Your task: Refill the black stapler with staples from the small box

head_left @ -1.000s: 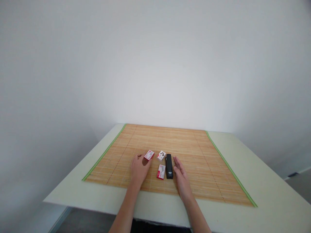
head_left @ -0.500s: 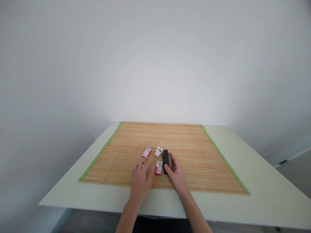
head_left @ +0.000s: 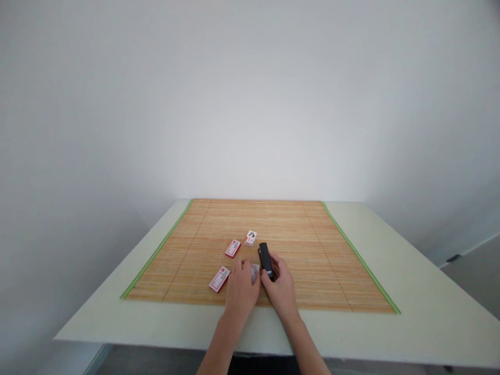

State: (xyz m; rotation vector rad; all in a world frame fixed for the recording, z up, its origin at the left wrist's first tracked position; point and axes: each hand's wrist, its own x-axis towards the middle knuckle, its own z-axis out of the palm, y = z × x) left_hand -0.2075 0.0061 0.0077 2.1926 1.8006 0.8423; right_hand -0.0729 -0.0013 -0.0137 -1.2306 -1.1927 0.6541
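Curling the left hand [head_left: 241, 286] over a small grey-and-white cardboard box [head_left: 255, 272], mostly hidden; cannot tell whether gripping it or only covering it. Gripping the near end of a slim black plastic stapler [head_left: 265, 257] with the right hand [head_left: 283, 289], between thumb and fingers, just right of that box. Just left of the left hand, a flat red-and-white cardboard box [head_left: 219, 279]. Farther out, a second flat red-and-white box [head_left: 233, 248], then a small white box with a dark printed picture [head_left: 250, 238].

Could nudge the nearest flat box by swinging the left hand outward. Could catch the covered box against the stapler, from working both hands nearly touching. Could let the stapler twist, from holding only one end.

Tightest at the near edge of the green-edged tan bamboo mat [head_left: 304, 224]; roomiest rightward and toward the far side. Beyond, white table [head_left: 390, 271] margins left and right, then a pale wall [head_left: 253, 104].
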